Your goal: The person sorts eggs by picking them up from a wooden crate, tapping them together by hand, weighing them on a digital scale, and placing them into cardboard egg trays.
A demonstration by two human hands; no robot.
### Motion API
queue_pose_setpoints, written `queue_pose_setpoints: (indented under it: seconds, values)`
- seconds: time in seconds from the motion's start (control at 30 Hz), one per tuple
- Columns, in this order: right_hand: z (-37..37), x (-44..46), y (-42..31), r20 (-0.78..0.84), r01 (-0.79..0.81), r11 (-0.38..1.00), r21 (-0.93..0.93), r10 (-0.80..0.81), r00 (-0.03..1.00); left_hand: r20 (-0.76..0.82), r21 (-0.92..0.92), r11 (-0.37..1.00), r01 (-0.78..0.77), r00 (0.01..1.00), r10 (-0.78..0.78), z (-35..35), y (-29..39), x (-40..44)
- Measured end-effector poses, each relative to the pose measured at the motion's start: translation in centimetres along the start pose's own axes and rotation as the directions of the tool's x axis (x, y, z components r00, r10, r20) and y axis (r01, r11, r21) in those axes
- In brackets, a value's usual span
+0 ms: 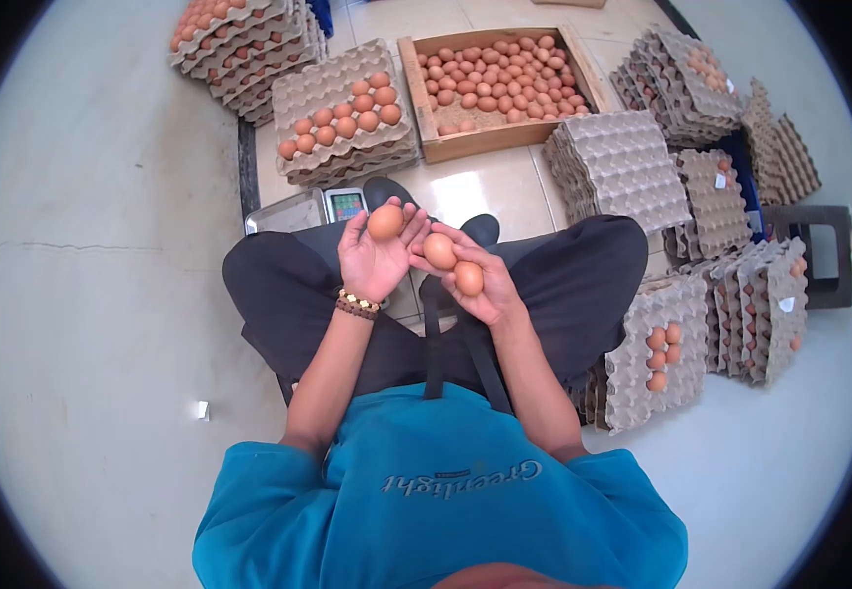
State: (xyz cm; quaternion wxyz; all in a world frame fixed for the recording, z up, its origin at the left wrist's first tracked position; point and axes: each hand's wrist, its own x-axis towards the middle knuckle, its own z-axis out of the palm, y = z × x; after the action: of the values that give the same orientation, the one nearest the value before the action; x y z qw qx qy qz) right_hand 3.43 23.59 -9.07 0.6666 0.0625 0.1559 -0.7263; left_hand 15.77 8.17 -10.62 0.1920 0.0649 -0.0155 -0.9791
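Observation:
Palm up over my lap, my left hand (377, 265) cradles a brown egg (384, 222) against its fingers. Two more eggs rest in my right hand (495, 291): an upper egg (439, 250) by the fingers and a lower egg (469, 279) near the thumb. The fingertips of both hands come close together between my knees. Just beyond my left hand lies a scale (345, 205) with a lit coloured screen. Past it, a stack of egg trays (298, 98) carries several eggs on top.
A wooden box (490, 143) full of loose eggs stands ahead on the tiles. Stacked empty-topped trays (622, 167) are at its right. Nearer my right knee stands another tray stack (642, 304) with several eggs. More egg stacks (249, 49) rise at far left.

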Motion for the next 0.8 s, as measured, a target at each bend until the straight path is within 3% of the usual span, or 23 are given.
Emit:
queue_pose_setpoints:
  seconds: [0.07,0.17,0.3,0.43,0.5,0.57,0.67,0.77,0.8]
  values:
    - [-0.3,0.0,0.1,0.025,-0.012,0.998,-0.062,0.014,1.000,-0.010,0.015,1.000,-0.012,1.000,0.012,-0.6,0.2,-0.4]
    - [-2.1,0.7,0.3,0.138,-0.059,0.998,-0.032,0.063,0.988,0.208,-0.016,0.993,0.115,0.972,-0.109,-1.2,0.8,-0.3]
    - [-2.5,0.9,0.4,0.071,-0.013,0.999,-0.035,0.016,0.997,-0.008,0.229,0.969,0.092,0.996,-0.092,-1.0,1.9,-1.0]
    - [-2.4,0.6,0.4,0.007,0.026,0.988,-0.152,-0.025,1.000,-0.177,0.586,0.794,0.162,0.982,-0.069,1.2,5.0,-1.3]
    - [-3.0,0.8,0.4,0.006,0.004,0.984,-0.181,-0.003,1.000,-0.158,0.820,0.561,0.116,0.987,0.028,1.0,8.5,-0.6]
    - [-3.1,1.0,0.6,-0.050,-0.023,0.972,-0.233,0.012,0.999,-0.077,0.979,0.201,0.015,0.950,0.302,1.2,12.4,0.9]
    - [-3.8,1.8,0.7,-0.102,-0.066,0.962,-0.266,0.040,0.994,0.173,0.980,-0.176,-0.096,0.848,0.501,-2.8,21.8,5.0]
    - [-3.6,2.4,0.5,-0.135,-0.068,0.955,-0.288,0.030,0.990,0.262,0.861,-0.506,0.038,0.822,0.506,-4.7,29.3,8.6]
    - [-3.9,2.5,0.4,-0.141,-0.066,0.956,-0.287,0.026,0.990,0.256,0.822,-0.561,0.096,0.817,0.516,-4.9,30.2,9.5]
